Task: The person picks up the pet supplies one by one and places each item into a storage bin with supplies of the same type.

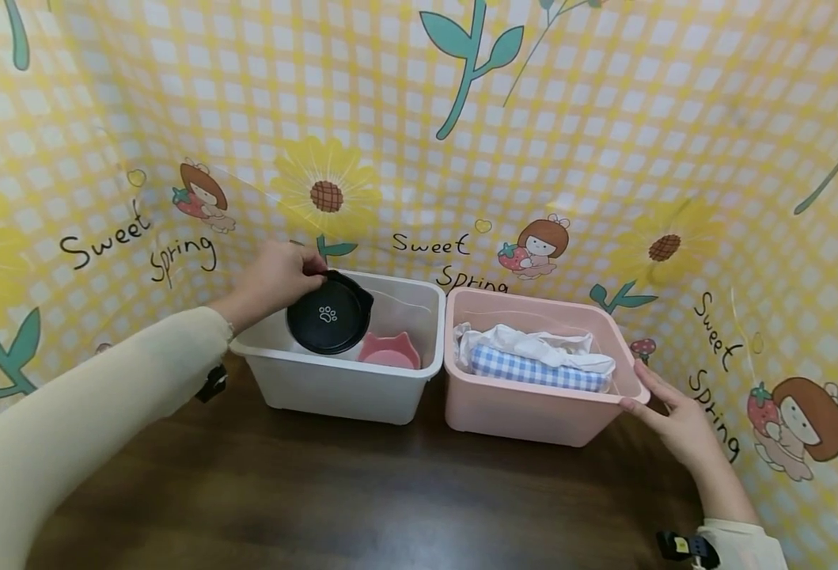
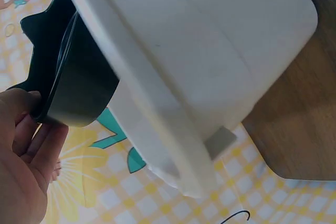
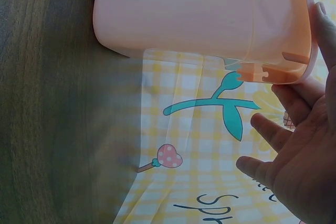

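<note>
My left hand (image 1: 281,273) pinches the rim of a black cat-eared bowl (image 1: 328,313) between thumb and fingers. The bowl is held tilted over the white bin (image 1: 340,388), its paw print facing the head camera. In the left wrist view, the bowl (image 2: 79,85) partly hides behind the bin's rim. Inside the white bin, a pink cat-eared bowl (image 1: 390,351) sits to the right. My right hand (image 1: 678,423) touches the right front corner of the pink bin (image 1: 525,416), thumb and index finger at its rim, other fingers spread straight in the right wrist view.
Within the pink bin lie a blue-and-white checked cloth item (image 1: 540,369) and white crumpled material (image 1: 532,345). Both bins stand side by side on a dark wooden table (image 1: 390,499), close to a yellow checked backdrop (image 1: 390,103) behind them.
</note>
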`<state>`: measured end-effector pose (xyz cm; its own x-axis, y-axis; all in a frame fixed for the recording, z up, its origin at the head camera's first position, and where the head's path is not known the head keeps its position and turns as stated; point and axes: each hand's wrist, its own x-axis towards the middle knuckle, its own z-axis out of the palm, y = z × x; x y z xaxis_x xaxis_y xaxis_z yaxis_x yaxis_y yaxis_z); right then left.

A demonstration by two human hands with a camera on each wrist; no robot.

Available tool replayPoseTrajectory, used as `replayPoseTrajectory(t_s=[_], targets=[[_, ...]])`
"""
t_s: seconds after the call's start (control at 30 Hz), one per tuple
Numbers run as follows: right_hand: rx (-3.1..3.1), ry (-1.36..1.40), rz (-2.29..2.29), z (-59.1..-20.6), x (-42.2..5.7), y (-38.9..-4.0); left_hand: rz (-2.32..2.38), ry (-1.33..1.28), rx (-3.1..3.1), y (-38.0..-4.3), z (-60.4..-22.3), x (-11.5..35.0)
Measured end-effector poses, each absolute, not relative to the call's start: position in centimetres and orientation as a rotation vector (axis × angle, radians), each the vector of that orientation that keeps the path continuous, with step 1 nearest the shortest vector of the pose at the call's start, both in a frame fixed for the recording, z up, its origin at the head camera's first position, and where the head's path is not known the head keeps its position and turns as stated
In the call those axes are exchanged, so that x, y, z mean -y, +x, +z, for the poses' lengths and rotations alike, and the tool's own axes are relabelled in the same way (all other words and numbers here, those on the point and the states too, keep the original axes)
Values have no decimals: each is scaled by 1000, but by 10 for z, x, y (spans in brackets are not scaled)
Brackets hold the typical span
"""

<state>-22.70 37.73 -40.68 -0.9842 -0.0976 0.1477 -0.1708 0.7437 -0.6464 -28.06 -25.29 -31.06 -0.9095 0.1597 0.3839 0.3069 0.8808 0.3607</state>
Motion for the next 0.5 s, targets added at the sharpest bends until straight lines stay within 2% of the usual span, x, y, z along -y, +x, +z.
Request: replayPoseTrajectory(t_s=[0.5], targets=[[2840,231,1070,-407,-378,-227,-544,-374,2897,-304,-337,268]])
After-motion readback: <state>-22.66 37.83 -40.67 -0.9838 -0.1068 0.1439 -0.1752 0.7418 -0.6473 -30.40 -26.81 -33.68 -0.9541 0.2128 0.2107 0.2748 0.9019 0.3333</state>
